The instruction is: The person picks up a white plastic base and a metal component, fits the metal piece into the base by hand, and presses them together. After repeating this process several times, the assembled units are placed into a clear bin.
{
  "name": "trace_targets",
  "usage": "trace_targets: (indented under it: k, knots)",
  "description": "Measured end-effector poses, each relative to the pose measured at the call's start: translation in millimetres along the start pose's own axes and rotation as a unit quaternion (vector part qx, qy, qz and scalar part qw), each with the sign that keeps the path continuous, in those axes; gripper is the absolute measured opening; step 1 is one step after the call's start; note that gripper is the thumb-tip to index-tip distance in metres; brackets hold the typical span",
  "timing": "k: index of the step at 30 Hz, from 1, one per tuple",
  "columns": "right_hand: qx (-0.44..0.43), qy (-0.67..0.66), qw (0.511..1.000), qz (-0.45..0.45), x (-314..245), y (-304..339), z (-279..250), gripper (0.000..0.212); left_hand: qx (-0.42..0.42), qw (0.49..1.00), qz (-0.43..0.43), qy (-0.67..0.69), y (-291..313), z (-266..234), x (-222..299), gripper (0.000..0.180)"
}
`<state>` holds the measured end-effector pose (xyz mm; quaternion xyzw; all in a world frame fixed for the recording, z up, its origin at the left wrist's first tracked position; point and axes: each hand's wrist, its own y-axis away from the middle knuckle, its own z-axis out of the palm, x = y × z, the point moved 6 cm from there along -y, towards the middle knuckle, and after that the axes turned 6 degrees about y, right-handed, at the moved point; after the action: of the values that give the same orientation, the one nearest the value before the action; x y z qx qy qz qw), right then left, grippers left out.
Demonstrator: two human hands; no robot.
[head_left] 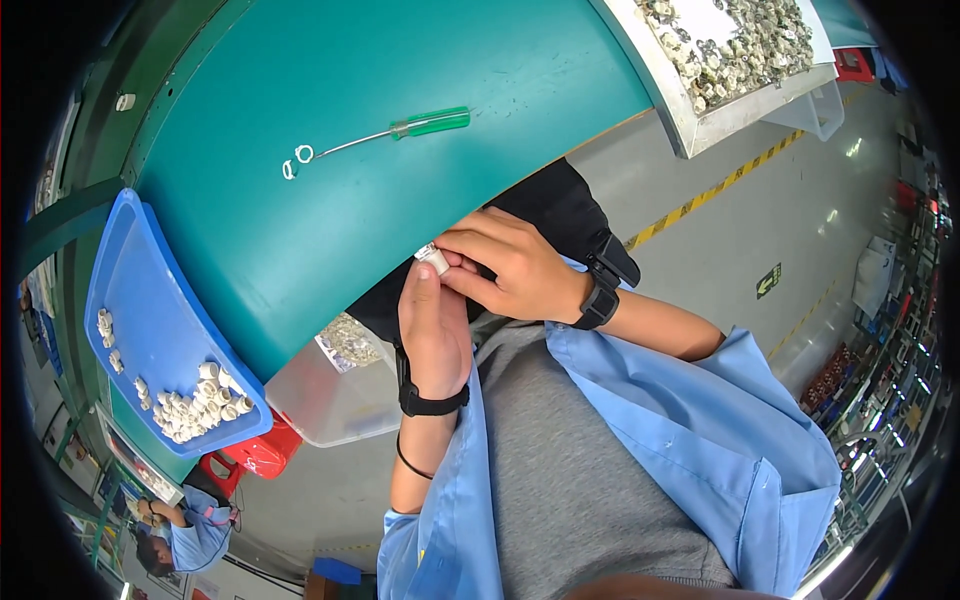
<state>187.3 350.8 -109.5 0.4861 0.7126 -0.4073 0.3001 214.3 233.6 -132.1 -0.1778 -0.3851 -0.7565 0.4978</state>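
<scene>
A small white cylindrical plastic part (433, 259) is pinched between my two hands, just off the near edge of the green-topped table (350, 220). My left hand (433, 330) holds it from below, thumb along its side. Thumb and fingers of my right hand (515, 260) close on it from the other side; exactly where those fingertips grip is partly hidden. Farther up the tabletop lies a screwdriver (430, 123) with a green handle. Beside its tip are two small white rings (304, 154).
At the left, a blue tray (150, 290) holds several white cylindrical parts (205, 405). A metal-edged tray (690, 130) of small mixed parts stands at the far right. Below the table edge is a clear plastic bin (320, 400), near a red stool (265, 450). Another person (195, 530) sits at lower left.
</scene>
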Motion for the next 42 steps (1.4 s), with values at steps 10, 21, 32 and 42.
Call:
trace_targets:
  k: [10, 21, 32, 42]
  knots:
    - [-0.011, 0.043, 0.999, -0.015, 0.7, 0.4, -1.4, 0.032, 0.006, 0.999, 0.017, -0.031, -5.2, -7.3, -1.4, 0.037]
    - [-0.032, 0.027, 0.999, 0.002, -1.8, -0.4, -2.6, 0.033, 0.018, 1.0, 0.019, -0.011, -4.1, -1.4, 4.2, 0.033]
    - [-0.01, 0.068, 0.996, -0.051, -4.3, 5.4, -1.2, 0.034, 0.008, 0.999, 0.001, -0.041, -1.1, 0.2, 5.0, 0.034]
    - [-0.03, 0.073, 0.996, -0.044, -2.1, 0.0, -5.2, 0.031, 0.023, 0.999, 0.024, -0.036, -5.0, -0.6, -0.2, 0.034]
